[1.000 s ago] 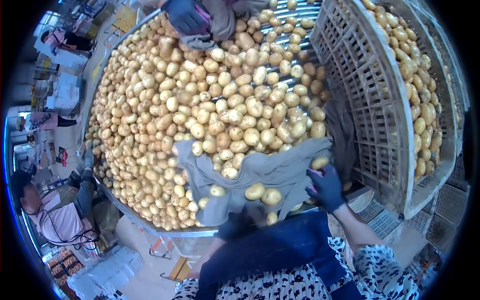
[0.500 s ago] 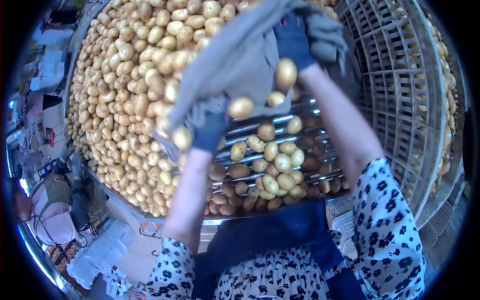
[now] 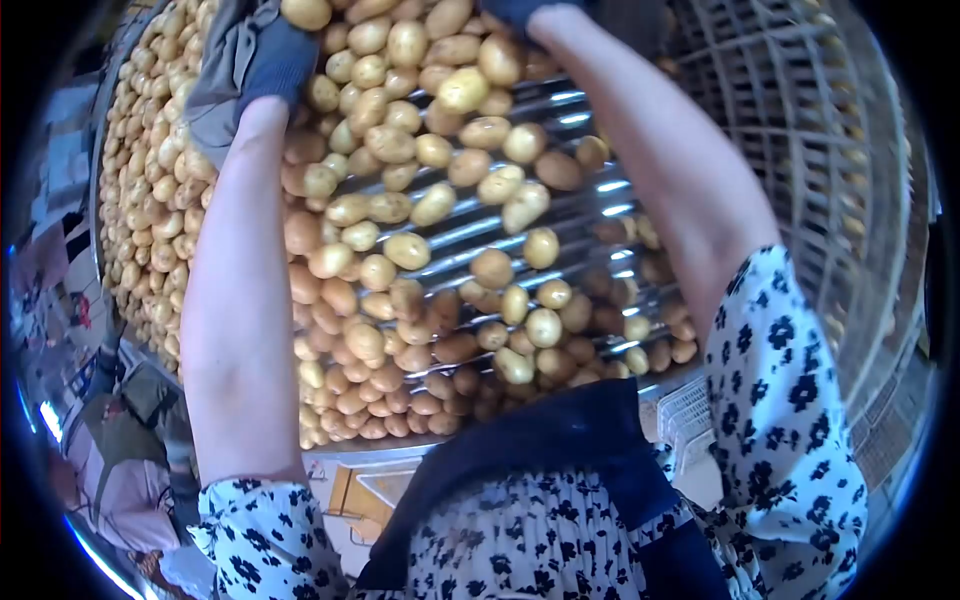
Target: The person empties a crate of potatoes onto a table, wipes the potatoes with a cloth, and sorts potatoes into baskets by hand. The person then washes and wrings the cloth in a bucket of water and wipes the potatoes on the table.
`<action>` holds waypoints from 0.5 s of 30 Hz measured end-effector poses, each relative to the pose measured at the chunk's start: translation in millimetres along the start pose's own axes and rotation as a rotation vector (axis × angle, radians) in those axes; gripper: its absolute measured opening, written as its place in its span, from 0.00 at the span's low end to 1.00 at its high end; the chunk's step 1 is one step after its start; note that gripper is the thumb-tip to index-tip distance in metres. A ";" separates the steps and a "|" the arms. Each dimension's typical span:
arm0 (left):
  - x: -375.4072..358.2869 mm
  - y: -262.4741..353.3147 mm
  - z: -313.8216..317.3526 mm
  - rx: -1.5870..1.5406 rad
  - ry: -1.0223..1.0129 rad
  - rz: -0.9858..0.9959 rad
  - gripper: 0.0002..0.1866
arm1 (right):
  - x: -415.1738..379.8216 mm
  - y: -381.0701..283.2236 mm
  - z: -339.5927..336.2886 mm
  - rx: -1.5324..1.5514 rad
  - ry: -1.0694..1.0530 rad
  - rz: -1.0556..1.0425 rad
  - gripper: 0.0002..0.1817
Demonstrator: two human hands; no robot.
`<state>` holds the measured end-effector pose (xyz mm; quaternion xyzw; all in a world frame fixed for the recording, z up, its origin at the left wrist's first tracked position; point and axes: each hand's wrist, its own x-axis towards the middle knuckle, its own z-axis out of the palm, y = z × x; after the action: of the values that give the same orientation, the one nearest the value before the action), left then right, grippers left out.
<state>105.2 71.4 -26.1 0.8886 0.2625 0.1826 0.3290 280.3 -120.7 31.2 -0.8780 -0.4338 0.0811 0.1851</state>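
At the upper left, my left hand (image 3: 280, 58), in a dark blue glove, grips a grey cloth (image 3: 212, 88) that hangs down on its left. A potato (image 3: 306, 12) lies right by its fingers. My right hand (image 3: 520, 12), also gloved, is at the top edge of the view and mostly cut off, so its fingers are hidden. Between my forearms, many potatoes (image 3: 408, 250) lie loose on shiny metal rollers (image 3: 470, 232). Bare rollers show between them in the middle and right.
A deep heap of potatoes (image 3: 150, 190) fills the left side. Slatted plastic crates (image 3: 800, 150) stand close on my right. A metal edge (image 3: 390, 450) runs in front of my dark apron (image 3: 540, 425). Another person (image 3: 125, 465) is at the lower left.
My hands have moved apart and farther forward, the left one to the left with the cloth. Potatoes that were falling around the cloth now lie spread over the rollers.
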 end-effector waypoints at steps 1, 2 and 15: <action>-10.4 5.8 1.8 -0.150 -0.091 -0.165 0.18 | -19.1 1.2 -2.9 0.023 -0.142 0.008 0.28; -20.4 12.6 2.7 0.132 -0.187 -0.173 0.18 | -44.7 9.4 8.0 0.183 -0.113 -0.095 0.22; -315.4 162.5 -49.8 0.438 -0.271 0.156 0.10 | -352.6 36.3 -100.4 0.306 -0.291 0.165 0.25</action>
<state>-114.2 -194.2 72.3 0.9725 0.1799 0.0255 0.1458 122.0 -445.6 102.7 -0.8513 -0.3652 0.2868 0.2441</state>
